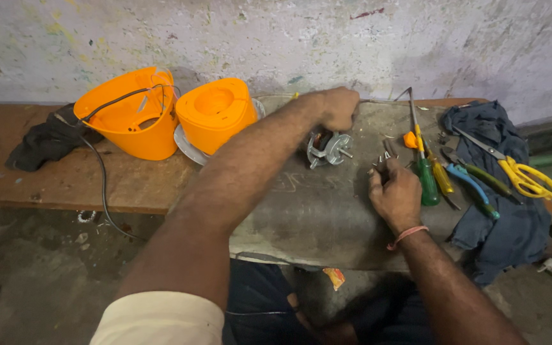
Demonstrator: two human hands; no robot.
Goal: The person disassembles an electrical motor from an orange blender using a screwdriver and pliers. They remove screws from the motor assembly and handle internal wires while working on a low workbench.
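Observation:
My left hand [338, 107] is closed over the top of a small grey metal motor part [329, 148] with a short shaft, which stands on a grey stone slab [301, 211]. My right hand [395, 194] lies lower right of it, fingers pinched around several small metal pieces [384, 156], perhaps screws. A thin metal rod or wire [384, 101] runs to the right from my left fist.
Two orange plastic housings [135, 112] [215, 115] stand on the wooden bench at left, with a black cable [103, 179] and dark cloth [46, 140]. Right of my hands lie a green screwdriver [427, 179], yellow screwdriver [441, 177], pliers [474, 182] and yellow-handled scissors [525, 176] on blue cloth.

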